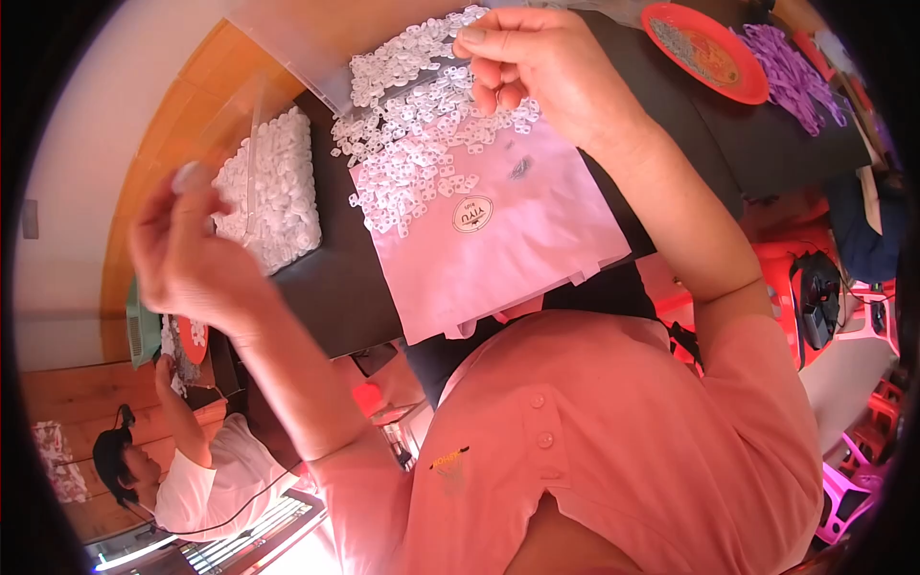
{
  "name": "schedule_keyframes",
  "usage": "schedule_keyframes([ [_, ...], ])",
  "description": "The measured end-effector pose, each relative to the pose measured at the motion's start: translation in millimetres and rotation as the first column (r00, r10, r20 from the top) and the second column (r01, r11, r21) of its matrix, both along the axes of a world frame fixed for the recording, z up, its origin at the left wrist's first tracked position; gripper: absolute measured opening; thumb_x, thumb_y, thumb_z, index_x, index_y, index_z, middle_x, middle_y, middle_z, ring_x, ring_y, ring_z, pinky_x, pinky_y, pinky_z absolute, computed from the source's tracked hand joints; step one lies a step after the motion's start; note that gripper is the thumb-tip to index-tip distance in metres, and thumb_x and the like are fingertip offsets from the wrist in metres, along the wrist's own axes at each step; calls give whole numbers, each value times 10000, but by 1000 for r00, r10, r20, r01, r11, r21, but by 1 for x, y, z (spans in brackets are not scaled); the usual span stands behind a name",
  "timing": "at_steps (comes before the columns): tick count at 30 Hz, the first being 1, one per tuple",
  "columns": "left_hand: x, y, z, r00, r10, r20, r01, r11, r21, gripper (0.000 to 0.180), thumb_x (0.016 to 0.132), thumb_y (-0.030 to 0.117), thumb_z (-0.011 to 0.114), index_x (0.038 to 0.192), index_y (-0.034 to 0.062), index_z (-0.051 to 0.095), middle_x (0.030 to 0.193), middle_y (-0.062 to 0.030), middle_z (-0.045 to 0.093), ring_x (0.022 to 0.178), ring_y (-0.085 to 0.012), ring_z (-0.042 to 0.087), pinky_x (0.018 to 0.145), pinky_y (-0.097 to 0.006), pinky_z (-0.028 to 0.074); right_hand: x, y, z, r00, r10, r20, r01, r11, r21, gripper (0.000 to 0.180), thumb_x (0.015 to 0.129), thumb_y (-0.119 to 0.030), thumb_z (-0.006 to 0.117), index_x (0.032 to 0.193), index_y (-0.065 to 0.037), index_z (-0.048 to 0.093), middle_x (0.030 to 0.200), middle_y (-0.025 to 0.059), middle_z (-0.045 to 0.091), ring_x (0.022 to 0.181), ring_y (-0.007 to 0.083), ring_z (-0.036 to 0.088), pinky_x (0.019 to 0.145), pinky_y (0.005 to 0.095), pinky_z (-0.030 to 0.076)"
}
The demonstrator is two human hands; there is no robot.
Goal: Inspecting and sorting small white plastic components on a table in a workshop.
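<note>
My left hand point(187, 254) is raised beside a clear box of white pieces point(278, 196), slightly smeared by motion. Its fingertips are closed on a small whitish piece point(194, 176) whose exact kind is unclear. Over the far end of a heap of small white plastic pieces with holes point(402, 168), my right hand point(546, 67) has thumb and forefinger pinched together, the other fingers curled. Whatever lies in that pinch is too small to make out. Part of the heap rests on a pink printed bag point(517, 259) spread flat before me.
A dark table point(335, 297) bears all this. At the far right stand a red plate point(661, 16) with small grey bits and a pile of purple strips point(786, 72). Another person point(230, 470) works at lower left. Red stools point(791, 297) are on the right.
</note>
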State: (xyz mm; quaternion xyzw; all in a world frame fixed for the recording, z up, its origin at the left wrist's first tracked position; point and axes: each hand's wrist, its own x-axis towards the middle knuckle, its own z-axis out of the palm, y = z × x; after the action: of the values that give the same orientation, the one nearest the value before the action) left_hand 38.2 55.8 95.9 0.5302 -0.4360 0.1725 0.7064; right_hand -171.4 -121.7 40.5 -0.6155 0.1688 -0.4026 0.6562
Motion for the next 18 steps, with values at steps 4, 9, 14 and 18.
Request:
schedule_keyframes([
  [4,60,28,21,985,160,61,-170,951,259,170,757,-22,721,921,-32,678,813,-57,655,646,-122,578,527,-236,439,-4,15,25,996,92,3,-92,985,147,220,908,-150,613,725,-35,575,612,21,548,495,119,538,460,230,384],
  [9,3,-9,-31,956,-59,287,-95,864,495,180,800,52,710,980,51,704,895,-38,653,787,-130,599,681,-274,488,-9,-18,-16,997,30,-66,-25,996,82,179,885,-159,638,777,-18,617,599,12,542,503,113,551,455,230,379],
  [14,-50,-57,-105,813,-491,315,101,650,753,92,752,22,689,830,20,640,775,-102,587,730,-274,592,646,-352,484,-7,-20,-34,989,-50,-136,65,992,107,175,874,-185,655,817,-21,641,606,-7,537,509,99,558,453,217,359],
  [18,-67,-86,-127,777,-530,339,86,624,777,112,736,74,706,801,31,626,779,-104,569,753,-292,591,633,-396,487,-9,-18,-30,992,-16,-129,18,1000,13,171,873,-177,653,810,-20,636,596,-9,533,492,80,519,440,216,325],
])
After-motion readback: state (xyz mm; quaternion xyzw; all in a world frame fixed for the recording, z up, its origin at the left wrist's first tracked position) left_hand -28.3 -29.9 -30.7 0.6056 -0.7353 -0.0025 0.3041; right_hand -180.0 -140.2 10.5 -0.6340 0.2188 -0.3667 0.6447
